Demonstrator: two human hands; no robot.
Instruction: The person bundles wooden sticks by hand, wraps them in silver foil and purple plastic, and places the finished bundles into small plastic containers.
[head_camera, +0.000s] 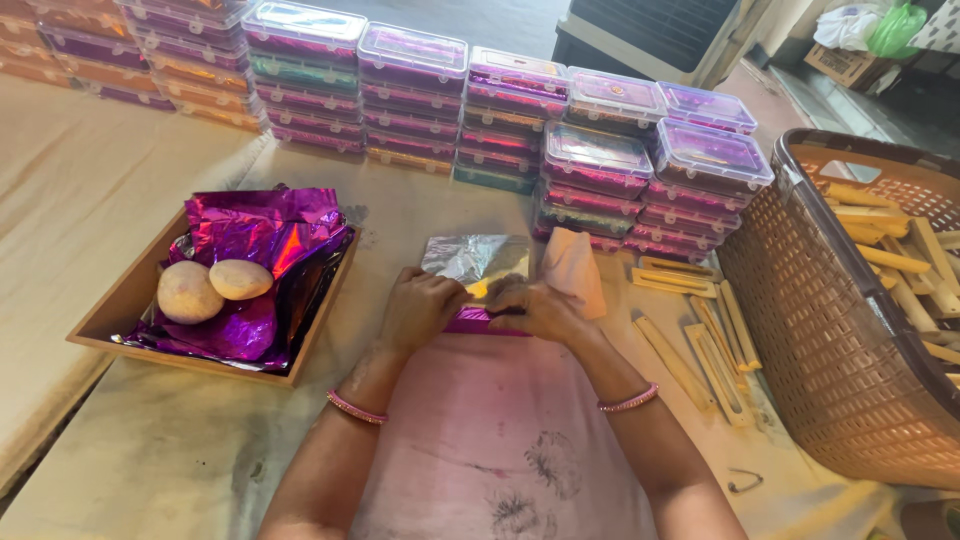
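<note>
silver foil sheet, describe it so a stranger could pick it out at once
Start at the wall of stacked clear-lidded boxes. Just before it, the silver foil sheet lies flat beyond the left hand and right hand. The tray's foil is purple.

A shiny foil sheet (476, 258) lies flat on the desk, in the middle of the scene. Its top side is silver and crinkly. Its near edge is folded up and shows a purple-pink side. The left hand (420, 305) and the right hand (535, 305) both pinch that near edge, close together. Between the hands, a small yellow thing (478, 290) peeks out of the foil. It is too hidden to tell what it is.
</note>
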